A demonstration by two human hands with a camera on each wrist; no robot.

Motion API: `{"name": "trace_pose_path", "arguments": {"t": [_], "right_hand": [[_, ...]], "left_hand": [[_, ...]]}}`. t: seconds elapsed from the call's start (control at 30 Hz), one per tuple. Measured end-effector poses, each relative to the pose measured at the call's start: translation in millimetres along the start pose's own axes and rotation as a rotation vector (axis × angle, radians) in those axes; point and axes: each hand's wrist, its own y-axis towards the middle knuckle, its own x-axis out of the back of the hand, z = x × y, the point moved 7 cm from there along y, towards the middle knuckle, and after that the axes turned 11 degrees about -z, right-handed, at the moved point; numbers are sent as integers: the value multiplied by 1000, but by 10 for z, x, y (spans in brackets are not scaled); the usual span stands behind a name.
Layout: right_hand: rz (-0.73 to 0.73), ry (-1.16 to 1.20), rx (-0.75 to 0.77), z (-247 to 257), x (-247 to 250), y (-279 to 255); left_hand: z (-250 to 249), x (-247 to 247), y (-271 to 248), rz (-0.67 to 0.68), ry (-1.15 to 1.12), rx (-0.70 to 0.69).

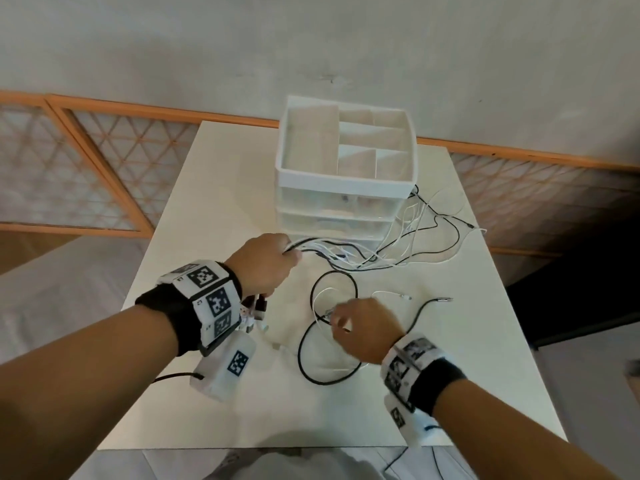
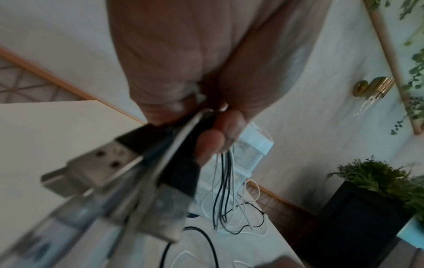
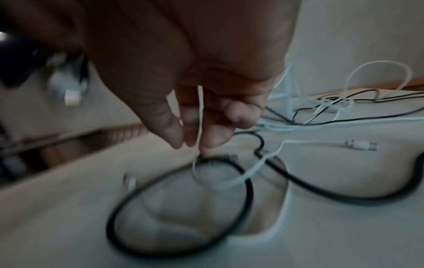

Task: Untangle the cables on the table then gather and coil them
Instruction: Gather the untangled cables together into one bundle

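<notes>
Head view: my left hand (image 1: 265, 263) is clamped round a bundle of black and white cables (image 1: 349, 256), their USB plugs (image 2: 96, 163) hanging below my fist. At four o'clock from it, my right hand (image 1: 360, 329) pinches a thin white cable (image 3: 200, 112) above the black loop (image 1: 327, 344) on the desk (image 1: 207, 188). Looks about halfway: ends gathered, but strands still sprawl at two o'clock beside the drawer organiser (image 1: 346, 161), nothing coiled yet.

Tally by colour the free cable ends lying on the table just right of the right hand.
White cable end: 1
Black cable end: 1
Total: 2
</notes>
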Motion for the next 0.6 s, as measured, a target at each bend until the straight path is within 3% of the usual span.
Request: {"name": "trace_pose_path", "arguments": {"t": [0.07,0.13,0.23,0.3,0.43,0.53,0.6], "right_hand": [[170,-232,40,12,-339,-108],[209,-380,41,-48,-444,-118],[209,-421,38,-58,-437,-94],[138,-314,25,-11,-255,-39],[-169,57,52,189,636,146],[-329,317,136,453,1368,193],[-399,518,103,533,1692,221]], "left_hand": [[-47,-36,-64,56,-48,4],[-91,-16,-103,64,-23,-21],[-84,25,-135,52,49,-37],[-53,41,-141,35,20,-21],[-38,134,-96,-65,-138,9],[-227,84,-112,-23,-422,-47],[-329,2,-124,28,-575,-15]]}}
